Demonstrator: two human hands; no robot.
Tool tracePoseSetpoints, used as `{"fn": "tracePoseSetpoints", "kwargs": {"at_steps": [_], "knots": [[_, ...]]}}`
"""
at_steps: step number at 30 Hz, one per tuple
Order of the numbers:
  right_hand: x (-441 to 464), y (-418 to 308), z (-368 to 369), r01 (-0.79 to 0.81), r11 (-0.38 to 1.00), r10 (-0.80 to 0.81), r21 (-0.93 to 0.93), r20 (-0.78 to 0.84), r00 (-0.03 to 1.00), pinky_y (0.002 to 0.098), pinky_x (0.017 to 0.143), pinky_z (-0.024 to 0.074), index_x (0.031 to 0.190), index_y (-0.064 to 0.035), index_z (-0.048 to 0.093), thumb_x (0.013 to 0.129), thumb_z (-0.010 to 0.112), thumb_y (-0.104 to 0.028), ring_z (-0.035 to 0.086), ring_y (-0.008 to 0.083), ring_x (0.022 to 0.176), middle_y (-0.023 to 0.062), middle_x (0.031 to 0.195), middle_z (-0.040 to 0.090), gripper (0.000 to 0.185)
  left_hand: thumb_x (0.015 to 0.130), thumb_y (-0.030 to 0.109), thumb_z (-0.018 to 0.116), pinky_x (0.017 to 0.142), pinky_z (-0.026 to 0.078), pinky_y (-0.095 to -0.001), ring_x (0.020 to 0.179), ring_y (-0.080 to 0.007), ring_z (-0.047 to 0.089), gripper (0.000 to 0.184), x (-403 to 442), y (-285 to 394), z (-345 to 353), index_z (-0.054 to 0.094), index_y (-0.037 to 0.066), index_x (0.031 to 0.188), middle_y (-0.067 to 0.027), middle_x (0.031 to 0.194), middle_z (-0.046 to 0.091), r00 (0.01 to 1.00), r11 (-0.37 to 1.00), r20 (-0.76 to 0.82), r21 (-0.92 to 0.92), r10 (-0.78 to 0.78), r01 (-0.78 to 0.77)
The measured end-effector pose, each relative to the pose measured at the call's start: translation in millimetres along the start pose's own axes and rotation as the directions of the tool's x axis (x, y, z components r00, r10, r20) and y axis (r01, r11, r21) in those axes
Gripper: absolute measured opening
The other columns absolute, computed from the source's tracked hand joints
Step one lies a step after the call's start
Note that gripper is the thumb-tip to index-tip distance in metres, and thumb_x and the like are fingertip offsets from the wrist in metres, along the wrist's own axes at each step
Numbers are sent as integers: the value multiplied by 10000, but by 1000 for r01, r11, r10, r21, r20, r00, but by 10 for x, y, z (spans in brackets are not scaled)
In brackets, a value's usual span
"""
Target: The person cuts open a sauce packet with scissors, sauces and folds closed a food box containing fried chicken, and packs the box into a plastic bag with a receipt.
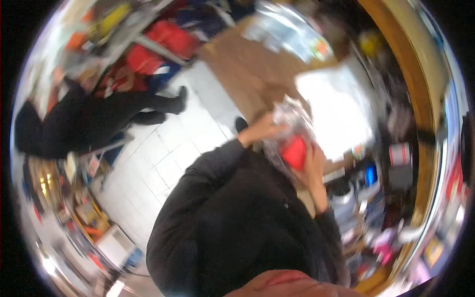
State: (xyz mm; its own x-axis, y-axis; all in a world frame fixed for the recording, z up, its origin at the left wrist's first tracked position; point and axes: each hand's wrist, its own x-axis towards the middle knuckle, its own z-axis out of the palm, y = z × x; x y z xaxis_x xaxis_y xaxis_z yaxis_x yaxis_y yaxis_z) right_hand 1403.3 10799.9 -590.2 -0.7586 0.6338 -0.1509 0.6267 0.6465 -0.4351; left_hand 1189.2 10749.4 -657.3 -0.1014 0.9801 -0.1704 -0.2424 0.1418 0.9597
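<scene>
In front of my chest is a crinkled clear plastic bag [292,113] with a bright red item [294,152] in or against its lower part; blur hides what kind of item it is. My left hand [262,128] is closed on the bag's upper left side. From the right, my right hand [311,166] wraps round the red item and the plastic about it. Both hands are close together, over the near edge of a brown cardboard-coloured surface [237,62].
A bright white sheet or panel [339,114] lies just beyond my right hand. Shiny clear plastic packaging [287,32] rests at the far end. Another person in dark clothes [99,119] is at the left on the white tiled floor [168,148]. Crowded shelves line the right.
</scene>
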Motion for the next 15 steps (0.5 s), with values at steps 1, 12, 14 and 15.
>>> {"fn": "tracePoseSetpoints", "kwargs": {"at_steps": [1,12,14,15], "knots": [[65,-24,-25,-8,1000,8,3,39,999,452,893,391,1349,-103,337,499,827,-171,466,375,1058,188,1158,469,983,871,246,592,736,481,-282,838,-115,558,396,16,-28,11,542,16,1191,-31,964,611,997,993,-67,-110,36,-43],[693,-567,-104,201,976,-193,80,-104,976,498,971,285,1352,-38,323,709,727,-268,354,405,1148,242,1231,364,793,915,512,436,712,446,-308,899,-171,585,524,-692,-490,-1026,481,134,1274,-33,1015,577,900,931,-318,-304,-299,202],[956,-846,-92,291,952,-278,96,-130,952,498,968,288,1326,-1,344,779,655,-204,386,412,1121,249,1175,408,661,905,513,445,617,446,-270,790,-139,597,489,-764,-981,-1274,499,156,1235,-22,980,588,864,931,-405,-322,-299,171],[1076,-883,-33,227,971,-222,69,-73,972,497,981,281,1320,-4,354,775,658,-193,388,408,1134,246,1192,417,652,900,514,449,570,446,-250,735,-124,603,472,-760,-1085,-1391,508,166,1215,-16,963,594,845,932,-447,-329,-294,150]]}}
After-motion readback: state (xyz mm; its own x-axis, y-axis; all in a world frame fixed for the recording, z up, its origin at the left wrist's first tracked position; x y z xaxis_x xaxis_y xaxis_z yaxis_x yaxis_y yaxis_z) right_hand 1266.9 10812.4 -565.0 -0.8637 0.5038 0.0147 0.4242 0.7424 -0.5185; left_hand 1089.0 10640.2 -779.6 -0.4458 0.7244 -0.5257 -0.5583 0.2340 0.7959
